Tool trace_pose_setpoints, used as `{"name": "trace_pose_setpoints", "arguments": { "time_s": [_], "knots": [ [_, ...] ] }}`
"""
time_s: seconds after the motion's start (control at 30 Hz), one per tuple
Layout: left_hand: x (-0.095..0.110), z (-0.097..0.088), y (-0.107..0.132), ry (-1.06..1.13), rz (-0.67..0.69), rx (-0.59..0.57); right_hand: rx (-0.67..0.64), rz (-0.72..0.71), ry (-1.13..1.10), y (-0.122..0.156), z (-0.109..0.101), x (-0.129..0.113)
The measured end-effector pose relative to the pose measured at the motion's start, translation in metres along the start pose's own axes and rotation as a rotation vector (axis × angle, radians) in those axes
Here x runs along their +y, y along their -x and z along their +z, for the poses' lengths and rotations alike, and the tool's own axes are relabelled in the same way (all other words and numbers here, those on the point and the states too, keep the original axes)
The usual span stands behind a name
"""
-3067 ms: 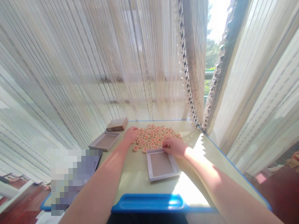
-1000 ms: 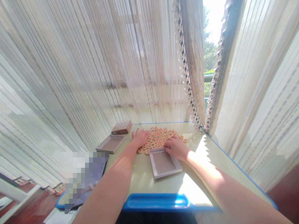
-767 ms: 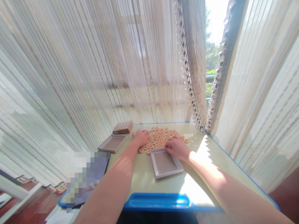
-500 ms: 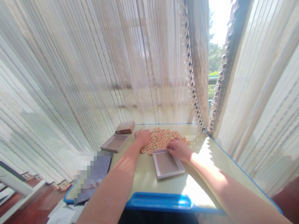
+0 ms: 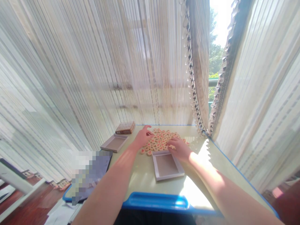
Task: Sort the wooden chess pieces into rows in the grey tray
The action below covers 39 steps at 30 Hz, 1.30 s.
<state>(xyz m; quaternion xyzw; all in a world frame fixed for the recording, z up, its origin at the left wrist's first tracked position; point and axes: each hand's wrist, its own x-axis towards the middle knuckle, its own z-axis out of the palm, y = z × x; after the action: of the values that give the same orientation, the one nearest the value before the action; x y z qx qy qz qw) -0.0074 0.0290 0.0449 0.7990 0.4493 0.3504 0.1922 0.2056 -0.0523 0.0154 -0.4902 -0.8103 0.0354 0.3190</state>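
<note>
Several round wooden game pieces (image 5: 161, 139) with red and dark marks lie in a heap at the far middle of a pale table (image 5: 145, 181). My left hand (image 5: 142, 137) hovers at the heap's left edge, fingers spread and raised, holding nothing. My right hand (image 5: 179, 148) rests at the heap's near right edge, fingers curled over pieces by the far rim of a shallow white-framed tray (image 5: 167, 165). What the curled fingers hold is hidden.
A second shallow tray (image 5: 114, 143) lies at the left, with a small brown box (image 5: 125, 127) behind it. A blurred dark item (image 5: 90, 173) sits at the near left. Striped curtains (image 5: 93, 72) close in the table. A blue handle (image 5: 156, 201) edges the near side.
My left hand lifted off the pieces and its fingers rose. My right hand stayed at the tray's far rim. The view shifted slightly.
</note>
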Motion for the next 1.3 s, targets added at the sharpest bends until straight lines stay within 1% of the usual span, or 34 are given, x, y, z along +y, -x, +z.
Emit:
{"name": "trace_pose_setpoints", "arguments": {
  "time_s": [0.07, 0.17, 0.33, 0.53, 0.67, 0.73, 0.8, 0.87, 0.93, 0.97, 1.03, 1.07, 1.13, 1.2, 1.3],
  "knots": [
    [0.009, 0.004, 0.002, 0.148, 0.008, -0.098, 0.049, 0.014, -0.049, -0.001, 0.000, -0.001],
    [0.021, 0.008, 0.005, 0.269, -0.004, -0.201, 0.094, 0.060, -0.136, -0.002, 0.001, -0.003],
    [0.028, 0.016, 0.012, 0.354, -0.021, -0.252, 0.088, 0.182, -0.321, -0.003, 0.004, -0.011],
    [0.030, 0.031, 0.013, 0.239, 0.067, -0.276, 0.084, 0.396, -0.432, -0.004, 0.008, -0.019],
    [0.035, 0.035, 0.015, 0.086, 0.138, -0.209, 0.099, 0.488, -0.580, -0.005, 0.006, -0.017],
    [0.040, 0.035, 0.017, 0.022, 0.149, -0.172, 0.097, 0.505, -0.632, -0.005, 0.005, -0.016],
    [0.045, 0.034, 0.017, -0.026, 0.145, -0.158, 0.112, 0.468, -0.610, -0.004, 0.004, -0.015],
    [0.048, 0.030, 0.016, -0.082, 0.135, -0.177, 0.155, 0.376, -0.523, -0.003, 0.002, -0.015],
    [0.046, 0.022, 0.014, -0.159, 0.115, -0.204, 0.189, 0.267, -0.414, -0.002, -0.001, -0.017],
    [0.044, 0.016, 0.012, -0.201, 0.099, -0.207, 0.185, 0.218, -0.363, -0.001, -0.002, -0.019],
    [0.038, 0.003, 0.010, -0.290, 0.010, -0.235, 0.116, 0.134, -0.276, 0.001, -0.005, -0.024],
    [0.034, -0.004, 0.009, -0.297, -0.040, -0.291, 0.066, 0.098, -0.232, 0.003, -0.006, -0.028],
    [0.028, -0.015, 0.010, -0.250, -0.173, -0.520, -0.026, 0.027, -0.125, 0.006, -0.006, -0.034],
    [0.025, -0.023, 0.011, -0.194, -0.240, -0.676, -0.103, -0.034, -0.002, 0.008, -0.006, -0.038],
    [0.024, -0.025, 0.013, -0.138, -0.228, -0.768, -0.184, -0.050, 0.118, 0.011, -0.003, -0.042]
  ]
}}
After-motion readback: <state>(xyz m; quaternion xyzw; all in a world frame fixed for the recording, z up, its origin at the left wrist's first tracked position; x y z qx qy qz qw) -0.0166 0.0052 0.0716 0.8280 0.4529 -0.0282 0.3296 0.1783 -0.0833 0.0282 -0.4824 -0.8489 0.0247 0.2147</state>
